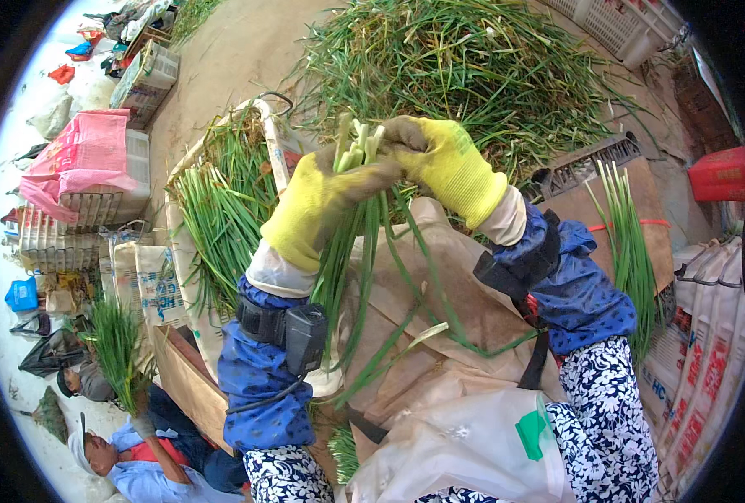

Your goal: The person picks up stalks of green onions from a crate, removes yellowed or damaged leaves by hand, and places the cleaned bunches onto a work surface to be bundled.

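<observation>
My left hand (325, 201), in a yellow knit glove with a soiled palm, grips a bunch of long green allium stalks (341, 258). Their pale cut ends point up and away from me, and the leaves hang toward my lap. My right hand (438, 163), gloved the same way, has its fingers curled against the stalk ends from the right; its fingertips are partly hidden. A few loose stalks (435, 308) trail over the brownish apron sheet (460, 371) across my lap. A whitish plastic sheet (460, 446) with green tape lies nearer to me.
Beyond my hands a big heap of loose leaves (466, 69) covers the floor. A white-rimmed container of stalks (221, 214) stands left; a neat bundle (627, 251) lies on a board at right. Crates (95, 195) line the left. Another person (152, 446) holds stalks, lower left.
</observation>
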`<state>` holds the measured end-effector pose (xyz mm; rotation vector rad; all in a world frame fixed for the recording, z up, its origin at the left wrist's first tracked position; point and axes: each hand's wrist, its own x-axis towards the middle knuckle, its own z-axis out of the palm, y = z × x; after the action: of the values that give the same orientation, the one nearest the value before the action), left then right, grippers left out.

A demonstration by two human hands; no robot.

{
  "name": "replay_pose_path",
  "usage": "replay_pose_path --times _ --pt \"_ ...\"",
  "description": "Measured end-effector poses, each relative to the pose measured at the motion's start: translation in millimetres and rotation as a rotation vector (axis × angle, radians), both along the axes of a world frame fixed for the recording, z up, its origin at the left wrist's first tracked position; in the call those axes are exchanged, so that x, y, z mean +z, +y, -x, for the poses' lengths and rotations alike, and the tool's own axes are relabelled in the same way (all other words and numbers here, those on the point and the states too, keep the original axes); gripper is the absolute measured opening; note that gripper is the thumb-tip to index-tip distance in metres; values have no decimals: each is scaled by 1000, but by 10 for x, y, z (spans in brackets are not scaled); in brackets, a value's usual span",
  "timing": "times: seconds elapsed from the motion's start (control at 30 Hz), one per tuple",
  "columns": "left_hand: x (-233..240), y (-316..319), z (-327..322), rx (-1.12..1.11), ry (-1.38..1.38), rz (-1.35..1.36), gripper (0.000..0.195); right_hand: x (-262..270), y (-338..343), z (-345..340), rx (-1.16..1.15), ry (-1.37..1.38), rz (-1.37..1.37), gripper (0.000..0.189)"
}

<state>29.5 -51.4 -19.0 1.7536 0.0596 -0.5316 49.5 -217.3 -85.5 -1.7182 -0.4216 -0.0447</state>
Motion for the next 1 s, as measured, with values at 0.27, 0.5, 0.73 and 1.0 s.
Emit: replay_pose_path --times 0.27,0.5,0.73,1.0 --pt "-76 -28 19 -9 60 68 31 -319 -470 -605 -382 -87 588 34" --pt "-135 29 -31 -78 126 63 32 186 -273 -399 -93 -376 -176 36" --pt "246 503 -338 25 -315 138 26 283 -454 -432 129 -226 -388 41" --pt "1127 510 -310 88 -837 189 26 842 -712 -308 -112 -528 -76 48"
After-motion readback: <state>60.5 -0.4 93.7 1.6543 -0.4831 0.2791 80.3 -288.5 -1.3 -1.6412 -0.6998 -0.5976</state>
